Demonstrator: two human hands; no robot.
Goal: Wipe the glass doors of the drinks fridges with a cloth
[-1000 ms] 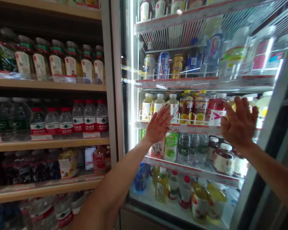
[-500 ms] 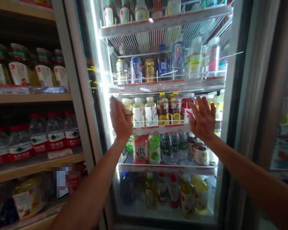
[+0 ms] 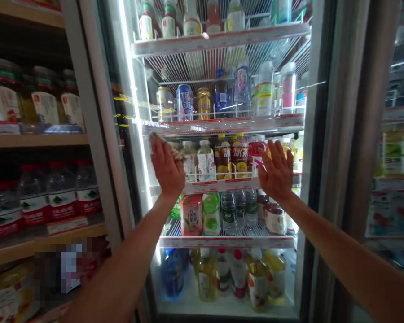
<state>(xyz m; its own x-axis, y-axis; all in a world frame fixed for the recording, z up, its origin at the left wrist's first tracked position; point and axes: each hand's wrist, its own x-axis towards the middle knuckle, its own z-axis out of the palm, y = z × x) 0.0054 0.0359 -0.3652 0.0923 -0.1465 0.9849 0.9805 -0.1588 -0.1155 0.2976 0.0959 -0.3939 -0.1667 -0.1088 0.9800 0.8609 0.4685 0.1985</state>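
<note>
My left hand (image 3: pixel 167 172) is pressed flat over a crumpled, light-coloured cloth (image 3: pixel 177 154) at the left side of a glass fridge door (image 3: pixel 202 215). Much of the cloth is hidden behind the palm and fingers. Farther right, my right hand (image 3: pixel 276 172) lies against the same glass with its fingers spread, holding nothing. Behind the pane, level with both hands, stands a row of drinks, among them brown bottles with yellow caps (image 3: pixel 240 154) and a bottle with a red label (image 3: pixel 256 148).
More cans and bottles fill the lit fridge shelves (image 3: pixel 222 122) above and below. To the left, an open rack (image 3: pixel 37 140) holds water bottles with red caps (image 3: pixel 62 193). A metal frame (image 3: pixel 345 134) borders the door on the right, with another drinks display beyond it.
The view has shifted slightly, so the fridge sits farther left. Against the shelves, my left hand has moved a little to the right with the cloth. My right hand stays spread in place.
</note>
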